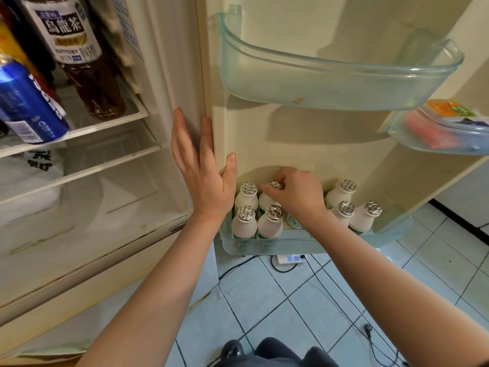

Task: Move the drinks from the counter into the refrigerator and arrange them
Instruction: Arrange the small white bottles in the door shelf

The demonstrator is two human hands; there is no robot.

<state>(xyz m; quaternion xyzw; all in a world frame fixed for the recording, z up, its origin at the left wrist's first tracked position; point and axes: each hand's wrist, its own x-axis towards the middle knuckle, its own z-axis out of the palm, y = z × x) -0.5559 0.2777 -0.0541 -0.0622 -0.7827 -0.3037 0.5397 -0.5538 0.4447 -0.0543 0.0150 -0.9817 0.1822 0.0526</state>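
**Tight squeeze in the bottom door bin**

Watch it here: your right hand [296, 197] has only a fingertip pinch on the foil cap of the back-row bottle [265, 201]. Foil looks slick, so a slip is the first risk as I judge it. That bottle stands upright in the bottom door bin [291, 246], packed close among its neighbours. Twist or shove it and the front bottle [270, 225] just before it could tip against the bin wall. Your wrist crosses low beside the bottles on the right [366, 218], so a careless lift may clip a cap. Your left hand [201, 168] lies flat, fingers straight, on the hinge-side edge of the refrigerator door [291, 133], thumb on the inner liner, gripping nothing. Ease off and the door might swing.
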